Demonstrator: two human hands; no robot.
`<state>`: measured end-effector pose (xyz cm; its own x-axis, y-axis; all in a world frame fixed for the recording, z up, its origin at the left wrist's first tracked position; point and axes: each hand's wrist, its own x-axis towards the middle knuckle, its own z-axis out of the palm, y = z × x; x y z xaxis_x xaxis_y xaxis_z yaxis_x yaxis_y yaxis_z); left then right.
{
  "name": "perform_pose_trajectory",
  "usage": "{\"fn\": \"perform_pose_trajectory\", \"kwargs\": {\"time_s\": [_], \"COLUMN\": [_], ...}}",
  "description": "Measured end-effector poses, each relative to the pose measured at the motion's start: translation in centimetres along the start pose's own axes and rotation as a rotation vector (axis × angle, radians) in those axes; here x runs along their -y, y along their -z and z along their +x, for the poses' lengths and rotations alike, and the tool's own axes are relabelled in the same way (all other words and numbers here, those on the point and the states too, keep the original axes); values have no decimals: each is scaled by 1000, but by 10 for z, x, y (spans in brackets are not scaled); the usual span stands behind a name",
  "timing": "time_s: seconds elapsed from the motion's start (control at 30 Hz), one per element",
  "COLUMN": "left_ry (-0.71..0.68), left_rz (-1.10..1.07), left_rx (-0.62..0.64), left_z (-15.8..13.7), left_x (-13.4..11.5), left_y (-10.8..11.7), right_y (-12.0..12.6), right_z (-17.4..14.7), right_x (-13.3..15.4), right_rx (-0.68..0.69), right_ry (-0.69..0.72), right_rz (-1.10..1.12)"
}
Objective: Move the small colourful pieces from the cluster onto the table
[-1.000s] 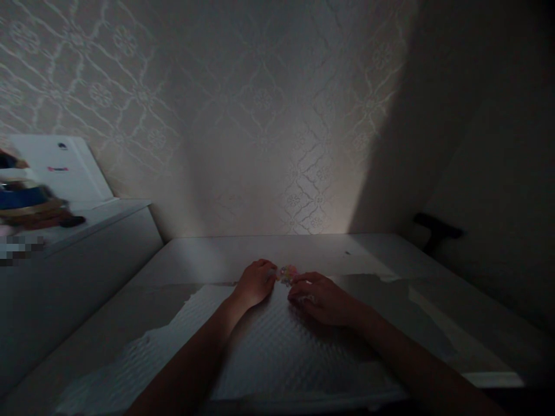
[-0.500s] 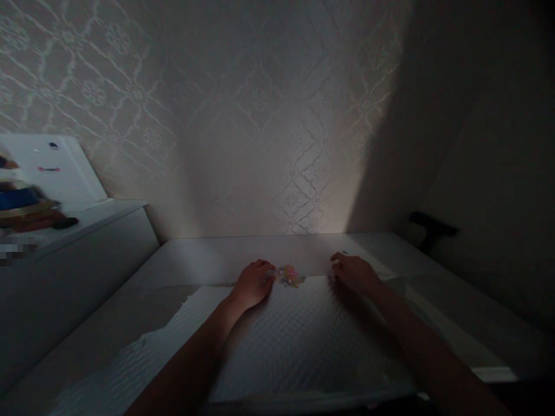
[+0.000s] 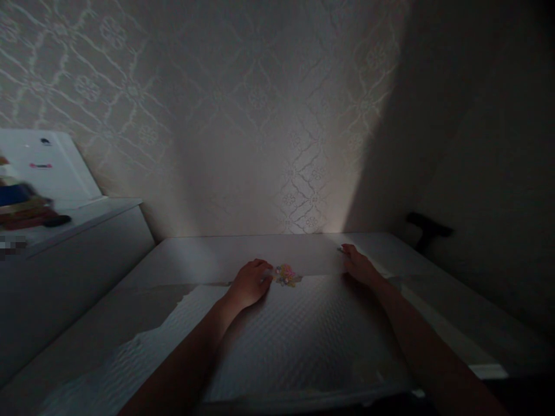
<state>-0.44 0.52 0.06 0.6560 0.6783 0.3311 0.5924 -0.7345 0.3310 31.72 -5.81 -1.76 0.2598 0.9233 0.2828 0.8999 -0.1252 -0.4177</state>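
Observation:
The room is dim. A small colourful flower-like piece [image 3: 287, 274] lies at the far edge of a textured white sheet [image 3: 299, 341] spread on a white table [image 3: 208, 254]. My left hand [image 3: 250, 282] rests on the sheet with curled fingers, its fingertips touching the piece's left side. Whether it pinches the piece I cannot tell. My right hand [image 3: 358, 264] lies farther right on the table, its fingertips at a tiny dark thing [image 3: 340, 249]. The light is too low to tell if it grips that.
A patterned wall stands just behind the table. To the left, a lower white cabinet [image 3: 87, 231] carries blurred dark and blue items [image 3: 21, 205] and a white lid-like panel [image 3: 47, 164]. A dark handle-shaped object [image 3: 427, 228] sits at the table's far right.
My right hand has left the colourful piece and moved right and away, out to a tiny dark thing near the far right. My left hand has stayed by the piece.

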Motion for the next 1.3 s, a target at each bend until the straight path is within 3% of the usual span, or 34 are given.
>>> {"fn": "perform_pose_trajectory", "kwargs": {"time_s": [0.23,0.37,0.47,0.57,0.63,0.73,0.87,1.07,1.3], "left_ry": [-25,-15,-33,-46,-47,-44,-47,-43,-38], "left_rz": [-19,-22,-10,9,14,17,26,31,15], "left_rx": [1,12,14,0,-9,-13,-7,-8,7], "left_z": [0,0,0,0,0,-1,-1,0,-1], "left_x": [2,1,0,1,1,0,-1,-1,0], "left_y": [0,0,1,0,-1,-1,0,-1,-1], "right_y": [-4,2,4,0,-4,-8,-10,0,13], "right_z": [3,-5,-19,-36,-45,-55,-60,-60,-49], "right_x": [1,24,58,94,113,129,135,138,108], "right_rx": [-29,-54,3,53,99,147,202,195,206], "right_ry": [33,113,264,521,670,773,790,828,703], "right_rz": [87,173,237,302,286,185,75,137,-5]}}
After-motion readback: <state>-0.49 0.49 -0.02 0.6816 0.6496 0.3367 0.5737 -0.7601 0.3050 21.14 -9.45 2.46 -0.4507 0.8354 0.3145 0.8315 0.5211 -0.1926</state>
